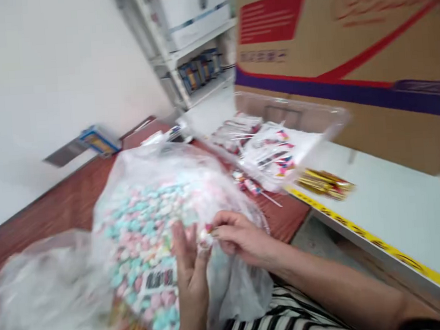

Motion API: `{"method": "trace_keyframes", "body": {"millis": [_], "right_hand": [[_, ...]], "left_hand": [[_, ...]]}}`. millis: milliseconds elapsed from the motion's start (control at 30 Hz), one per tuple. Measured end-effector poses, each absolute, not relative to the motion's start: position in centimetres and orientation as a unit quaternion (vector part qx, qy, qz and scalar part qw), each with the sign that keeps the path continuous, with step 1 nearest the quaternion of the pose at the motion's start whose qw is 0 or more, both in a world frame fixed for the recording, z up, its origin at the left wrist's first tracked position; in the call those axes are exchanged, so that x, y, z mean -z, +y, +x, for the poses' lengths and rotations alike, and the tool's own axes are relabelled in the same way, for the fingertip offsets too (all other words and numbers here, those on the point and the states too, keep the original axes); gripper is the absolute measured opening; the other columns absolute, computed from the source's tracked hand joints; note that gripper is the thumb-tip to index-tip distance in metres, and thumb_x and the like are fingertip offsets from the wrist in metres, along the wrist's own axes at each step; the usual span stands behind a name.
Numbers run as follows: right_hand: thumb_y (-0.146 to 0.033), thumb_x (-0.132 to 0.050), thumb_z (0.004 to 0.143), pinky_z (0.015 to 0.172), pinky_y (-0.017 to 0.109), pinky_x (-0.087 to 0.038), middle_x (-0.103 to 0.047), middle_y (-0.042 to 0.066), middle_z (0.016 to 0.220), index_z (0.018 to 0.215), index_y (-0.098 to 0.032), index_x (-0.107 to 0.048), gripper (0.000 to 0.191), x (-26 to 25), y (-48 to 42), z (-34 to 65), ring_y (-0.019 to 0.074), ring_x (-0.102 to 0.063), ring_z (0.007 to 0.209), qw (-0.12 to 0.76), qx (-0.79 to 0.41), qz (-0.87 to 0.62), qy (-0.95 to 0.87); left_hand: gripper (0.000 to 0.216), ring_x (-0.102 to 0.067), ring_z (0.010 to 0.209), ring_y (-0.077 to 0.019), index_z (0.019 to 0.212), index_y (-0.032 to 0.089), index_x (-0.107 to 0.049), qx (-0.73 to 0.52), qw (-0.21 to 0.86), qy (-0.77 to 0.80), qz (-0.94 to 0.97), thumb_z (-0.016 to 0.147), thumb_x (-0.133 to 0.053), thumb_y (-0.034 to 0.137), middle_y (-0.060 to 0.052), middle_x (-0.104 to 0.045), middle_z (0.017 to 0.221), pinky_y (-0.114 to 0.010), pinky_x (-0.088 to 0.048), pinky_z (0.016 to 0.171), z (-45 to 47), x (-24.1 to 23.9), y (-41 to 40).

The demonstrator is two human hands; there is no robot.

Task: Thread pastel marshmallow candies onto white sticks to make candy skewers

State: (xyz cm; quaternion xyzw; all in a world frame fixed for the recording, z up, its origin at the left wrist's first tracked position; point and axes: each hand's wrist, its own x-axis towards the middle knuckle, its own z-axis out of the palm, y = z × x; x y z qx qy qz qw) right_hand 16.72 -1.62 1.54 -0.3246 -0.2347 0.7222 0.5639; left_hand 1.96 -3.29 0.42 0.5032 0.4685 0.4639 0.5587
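Note:
Both hands meet over a large clear plastic bag [229, 184] of pastel pink, blue and white candies [147, 205]. Between them is a small white-and-pink piece [205, 235], too blurred to name exactly. My left hand [191, 267] has it between thumb and raised fingers. From the right, my right hand [240, 239] pinches its edge with thumb and forefinger. A label with a dark barcode-like print [159, 279] shows among the candies, left of my left hand.
A second plastic bag [55, 292] lies at lower left. At the right, a clear plastic bin [314, 110] holds small items with white sticks, near gold packets [326, 183] on a white table edged with yellow tape [360, 230]. A big cardboard box [331, 36] stands behind.

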Motion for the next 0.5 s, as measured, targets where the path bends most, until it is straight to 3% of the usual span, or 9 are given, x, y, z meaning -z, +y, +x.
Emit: {"method": "trace_keyframes", "body": {"millis": [67,133,233,367,500], "right_hand": [[-0.025,-0.066,0.070,0.040,0.018,-0.020,-0.042,-0.012,0.048,0.073,-0.019,-0.055,0.014,-1.0,-1.3,16.8,0.0022,-0.026,0.038,0.537,-0.748,-0.320,-0.225],[-0.031,-0.065,0.074,0.039,0.018,-0.019,-0.043,-0.011,0.051,0.073,-0.019,-0.053,0.017,-0.4,-1.0,16.4,0.0019,-0.024,0.038,0.511,-0.745,-0.351,-0.247],[-0.038,-0.064,0.077,0.037,0.020,-0.016,-0.043,-0.010,0.049,0.070,-0.019,-0.054,0.023,0.6,-0.7,15.6,0.0029,-0.024,0.036,0.480,-0.707,-0.415,-0.312],[-0.044,-0.068,0.078,0.038,0.021,-0.016,-0.043,-0.009,0.047,0.070,-0.017,-0.059,0.029,1.6,-0.2,14.6,0.0044,-0.027,0.039,0.455,-0.685,-0.432,-0.371],[-0.048,-0.062,0.084,0.041,0.022,-0.020,-0.041,-0.008,0.049,0.075,-0.018,-0.062,0.031,1.8,0.2,14.0,0.0067,-0.030,0.042,0.422,-0.641,-0.441,-0.465]], "left_hand": [[0.068,-0.055,0.122,-0.0227,0.147,0.033,-0.036,-0.458,0.597,0.467,0.464,0.086,-0.064,0.041,-0.008,-0.048,0.146,-0.030,-0.047,0.094,1.6,0.7,-2.4],[0.058,-0.066,0.091,-0.0178,0.137,0.023,-0.053,-0.406,0.644,0.470,0.447,0.084,-0.066,0.043,-0.010,-0.066,0.122,-0.024,-0.050,0.074,1.1,1.3,-2.3],[0.048,-0.061,0.059,-0.0107,0.120,0.015,-0.063,-0.386,0.699,0.471,0.375,0.088,-0.058,0.050,-0.008,-0.072,0.089,-0.018,-0.036,0.045,0.6,1.2,-2.8],[0.044,-0.054,0.047,-0.0106,0.099,0.012,-0.064,-0.415,0.769,0.436,0.214,0.089,-0.053,0.053,-0.003,-0.061,0.061,-0.017,-0.034,0.038,0.2,0.7,-3.0],[0.029,-0.056,0.053,-0.0089,0.092,0.011,-0.064,-0.475,0.781,0.390,0.115,0.089,-0.058,0.039,-0.006,-0.064,0.075,-0.016,-0.039,0.041,-1.1,1.1,-3.0]]}}
